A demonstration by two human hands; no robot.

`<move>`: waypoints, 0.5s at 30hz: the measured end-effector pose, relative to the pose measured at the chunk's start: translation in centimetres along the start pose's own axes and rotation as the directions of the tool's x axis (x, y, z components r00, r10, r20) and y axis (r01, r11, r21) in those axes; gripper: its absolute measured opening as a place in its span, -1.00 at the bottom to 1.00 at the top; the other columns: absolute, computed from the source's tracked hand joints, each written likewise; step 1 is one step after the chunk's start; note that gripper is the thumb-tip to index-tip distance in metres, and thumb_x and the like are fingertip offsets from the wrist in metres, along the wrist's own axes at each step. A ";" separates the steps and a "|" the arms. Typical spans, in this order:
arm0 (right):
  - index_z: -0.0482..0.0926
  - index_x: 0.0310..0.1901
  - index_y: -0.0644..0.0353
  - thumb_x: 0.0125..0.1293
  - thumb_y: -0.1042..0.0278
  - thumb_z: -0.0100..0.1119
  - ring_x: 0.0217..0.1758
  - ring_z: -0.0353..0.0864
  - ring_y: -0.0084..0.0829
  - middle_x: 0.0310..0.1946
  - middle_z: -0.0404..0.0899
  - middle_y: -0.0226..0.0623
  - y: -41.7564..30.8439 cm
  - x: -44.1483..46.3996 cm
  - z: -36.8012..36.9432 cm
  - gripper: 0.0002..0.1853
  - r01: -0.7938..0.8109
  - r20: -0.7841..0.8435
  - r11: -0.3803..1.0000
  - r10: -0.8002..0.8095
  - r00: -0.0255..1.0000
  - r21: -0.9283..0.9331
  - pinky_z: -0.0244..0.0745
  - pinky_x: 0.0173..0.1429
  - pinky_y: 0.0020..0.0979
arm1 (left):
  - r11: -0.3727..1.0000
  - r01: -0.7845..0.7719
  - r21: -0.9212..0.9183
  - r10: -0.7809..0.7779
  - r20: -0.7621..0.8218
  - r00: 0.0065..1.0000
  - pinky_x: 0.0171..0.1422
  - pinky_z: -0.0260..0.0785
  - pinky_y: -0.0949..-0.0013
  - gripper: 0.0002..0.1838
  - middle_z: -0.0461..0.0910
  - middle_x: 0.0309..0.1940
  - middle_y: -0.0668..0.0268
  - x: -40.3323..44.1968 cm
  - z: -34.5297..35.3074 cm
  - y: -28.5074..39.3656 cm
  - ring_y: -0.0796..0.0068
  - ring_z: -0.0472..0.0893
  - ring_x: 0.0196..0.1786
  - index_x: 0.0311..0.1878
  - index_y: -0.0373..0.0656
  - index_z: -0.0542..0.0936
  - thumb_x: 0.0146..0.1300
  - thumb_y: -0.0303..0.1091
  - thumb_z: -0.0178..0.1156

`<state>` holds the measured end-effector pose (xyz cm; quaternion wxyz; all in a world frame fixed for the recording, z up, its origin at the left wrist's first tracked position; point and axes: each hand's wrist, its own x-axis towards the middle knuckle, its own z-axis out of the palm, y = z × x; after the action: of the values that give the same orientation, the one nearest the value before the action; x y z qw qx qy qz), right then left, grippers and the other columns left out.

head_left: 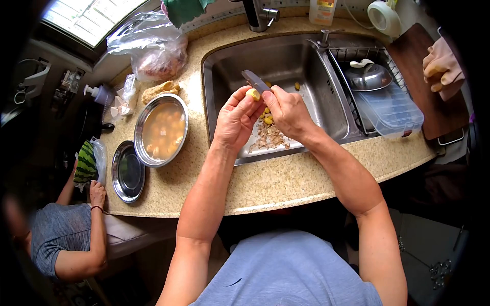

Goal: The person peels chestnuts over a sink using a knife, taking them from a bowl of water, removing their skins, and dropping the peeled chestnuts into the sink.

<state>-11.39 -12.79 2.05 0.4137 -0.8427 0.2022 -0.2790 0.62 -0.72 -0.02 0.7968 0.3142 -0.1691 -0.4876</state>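
The yellow piece [253,94] is up over the sink [326,107], pinched between the left hand's [236,116] thumb and fingertips. The knife [253,80] lies close against it, its handle gripped by the closed fingers of the right hand [290,109], its blade pointing toward the far side of the sink. Whether the edge is actually biting is hard to tell at this size. Good work here calls for short, shallow strokes, the left thumb tucked clear of the edge and the piece turned rather than the wrist twisted. Holding it low over the sink seems wise, since scraps [273,137] and other yellow bits [268,120] lie in there beneath the hands. Left of the sink, a bowl [154,162] of cloudy liquid with pieces in it stands beside a dish [128,173]
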 end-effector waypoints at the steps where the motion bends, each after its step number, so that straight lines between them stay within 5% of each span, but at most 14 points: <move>1: 0.52 -0.32 0.26 0.52 0.14 0.00 -0.41 0.66 0.08 -0.54 0.61 0.04 0.0 -0.1 0.0 -0.65 -0.006 0.001 1.000 0.006 1.000 0.005 0.49 -0.32 -0.02 | 1.000 0.000 0.003 0.000 -0.026 1.000 0.36 0.49 0.18 -0.70 0.69 0.03 0.25 -0.1 0.2 0.0 0.36 0.68 0.12 0.16 -0.16 0.57 0.39 -0.43 0.28; 8: 0.52 -0.32 0.29 0.50 -0.01 0.11 -0.39 0.69 0.06 -0.53 0.62 0.04 0.0 -0.3 -0.2 -0.55 -0.031 0.096 0.999 0.030 0.995 0.008 0.51 -0.29 -0.08 | 1.000 0.008 0.013 -0.007 -0.051 0.999 0.33 0.52 0.24 -0.70 0.69 0.03 0.27 -0.2 -0.1 -0.2 0.40 0.68 0.11 0.15 -0.16 0.57 0.39 -0.42 0.29; 15: 0.56 -0.31 0.32 0.50 -0.06 0.15 -0.49 0.66 -0.23 -0.56 0.61 -0.06 -0.5 -0.3 0.0 -0.51 -0.099 0.121 0.988 0.085 0.989 0.117 0.46 -0.36 -0.20 | 1.000 -0.004 0.014 0.004 -0.001 1.000 0.33 0.54 0.27 -0.65 0.68 0.06 0.29 -0.4 -0.1 0.2 0.43 0.68 0.11 0.20 -0.12 0.55 0.38 -0.43 0.29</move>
<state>-11.54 -12.31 2.38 0.4881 -0.8203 0.1991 -0.2220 0.61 -0.25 0.03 0.7956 0.3197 -0.1728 -0.4847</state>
